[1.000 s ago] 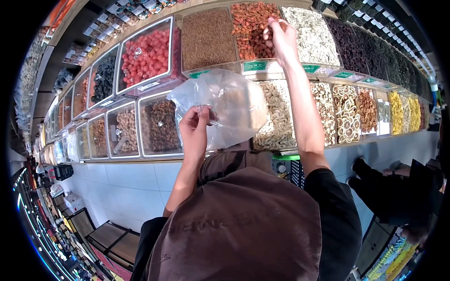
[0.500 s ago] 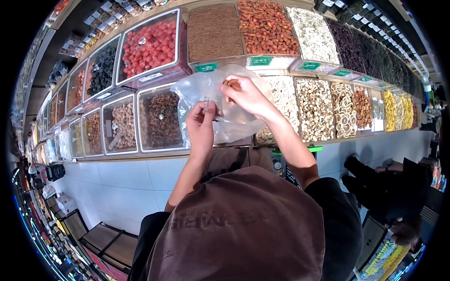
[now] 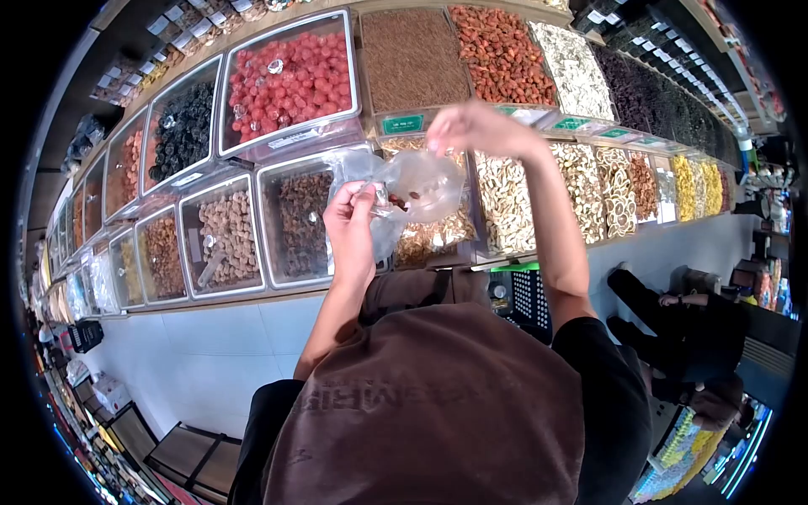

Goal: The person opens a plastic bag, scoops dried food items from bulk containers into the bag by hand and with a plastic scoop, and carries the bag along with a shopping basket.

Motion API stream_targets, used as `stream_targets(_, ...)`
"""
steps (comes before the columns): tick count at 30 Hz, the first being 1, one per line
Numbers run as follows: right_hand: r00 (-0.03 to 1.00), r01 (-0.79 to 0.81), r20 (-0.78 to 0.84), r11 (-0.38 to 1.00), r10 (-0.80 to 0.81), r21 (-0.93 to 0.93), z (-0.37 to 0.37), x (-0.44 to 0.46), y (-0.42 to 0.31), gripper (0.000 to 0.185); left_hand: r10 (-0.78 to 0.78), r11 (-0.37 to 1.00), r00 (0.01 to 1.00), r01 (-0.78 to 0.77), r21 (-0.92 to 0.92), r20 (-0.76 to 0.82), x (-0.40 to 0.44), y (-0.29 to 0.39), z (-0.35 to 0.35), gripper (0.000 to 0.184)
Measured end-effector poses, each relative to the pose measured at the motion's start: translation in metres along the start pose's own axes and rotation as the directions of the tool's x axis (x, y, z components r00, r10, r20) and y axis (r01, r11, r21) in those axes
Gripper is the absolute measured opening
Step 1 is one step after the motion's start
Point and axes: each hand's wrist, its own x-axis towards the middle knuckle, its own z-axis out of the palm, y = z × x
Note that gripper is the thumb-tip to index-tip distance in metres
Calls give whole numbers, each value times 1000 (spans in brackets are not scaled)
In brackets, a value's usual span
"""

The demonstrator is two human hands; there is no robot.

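A clear plastic bag point(image 3: 429, 187) hangs from my left hand point(image 3: 352, 220), whose fingers are pinched on its edge. A few small dark red pieces point(image 3: 399, 202) show inside the bag. Just above the bag is my right hand point(image 3: 480, 129), blurred by motion, so its fingers cannot be read. Behind it lie a bin of red-orange dried pieces point(image 3: 502, 57) and a bin of fine brown grains point(image 3: 412, 59). Pale dried slices point(image 3: 503, 202) fill the bin right of the bag.
Lidded bins of red balls point(image 3: 290, 84), black fruit point(image 3: 181, 130) and round beige pieces point(image 3: 223, 231) stand on the left. A black basket point(image 3: 530, 301) with a green edge is below the counter. A person in dark clothes point(image 3: 682, 337) is at the right.
My right hand first came from the red-orange bin to the bag, then rose away to the upper right. Small dark red pieces now show in the bag. The view has shifted.
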Motion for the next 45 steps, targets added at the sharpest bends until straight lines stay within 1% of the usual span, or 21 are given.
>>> stream_targets(1,989,33,-141,996,-45,-84,-20,8,10,17,-4,1000,1000,4,-10,7,5,-1,-5,10)
stream_targets(2,951,-78,-308,988,34,-132,-36,18,12,12,-1,1000,1000,0,-23,-15,9,-1,-10,10)
stream_targets(4,776,-297,-631,875,-13,-383,-64,47,45,20,-9,999,1000,8,-42,-23,17,-1,-20,12)
stream_targets(5,738,-398,-675,798,-15,-453,-78,60,59,26,-9,999,1000,8,-51,-21,19,2,-22,12)
stream_targets(7,676,-445,-697,622,-238,-644,-91,82,101,31,-39,998,999,37,-46,-28,20,9,-24,8)
stream_targets(10,749,-493,-642,508,-167,-707,-91,100,113,32,81,995,994,-85,56,67,19,16,-28,14)
stream_targets(15,734,-559,-673,479,-93,-676,-90,109,116,20,49,961,992,-80,266,120,19,12,-24,12)
stream_targets(17,684,-524,-704,543,-190,-656,-87,101,114,19,20,896,995,-61,440,98,20,5,-24,8)
stream_targets(19,659,-503,-716,575,-228,-646,-83,92,112,23,59,915,995,-86,394,80,20,0,-15,10)
stream_targets(21,561,-379,-784,759,-267,-529,-67,77,103,24,15,932,999,-26,363,32,22,-4,-15,13)
stream_targets(23,597,-179,-771,901,-220,-395,-42,58,85,26,81,924,996,-85,372,28,23,-11,-11,14)
stream_targets(24,681,-106,-728,973,-81,-207,-26,39,64,24,10,956,1000,-1,295,-28,21,-4,-4,13)
stream_targets(26,704,77,-695,988,-147,-131,14,14,55,22,-76,984,993,89,157,-86,22,-6,4,13)
stream_targets(27,721,206,-681,978,-127,36,36,-1,41,21,-82,982,993,94,164,-79,22,-7,8,13)
stream_targets(29,762,279,-628,956,-160,95,71,-16,29,21,-75,985,988,94,148,-131,24,-7,18,14)
stream_targets(31,896,131,-439,985,-70,109,92,-23,21,23,-58,995,988,68,71,-141,26,-15,23,12)
stream_targets(36,894,89,-387,935,-227,-344,105,-23,49,31,57,998,992,-56,17,-114,22,-14,32,17)
stream_targets(39,900,75,-414,985,-134,-156,51,-33,41,38,79,997,988,-75,33,-137,10,-9,34,23)
stream_targets(41,836,-7,-537,977,-112,-214,6,-34,48,45,-32,993,984,11,-119,-177,1,-1,34,25)
stream_targets(43,655,-181,-702,843,-280,-506,-40,-23,91,59,-69,978,975,24,-207,-211,-9,10,35,28)
stream_targets(45,586,-540,-802,682,-116,-493,-67,-28,80,63,-43,950,972,-30,-309,-229,-18,22,34,28)
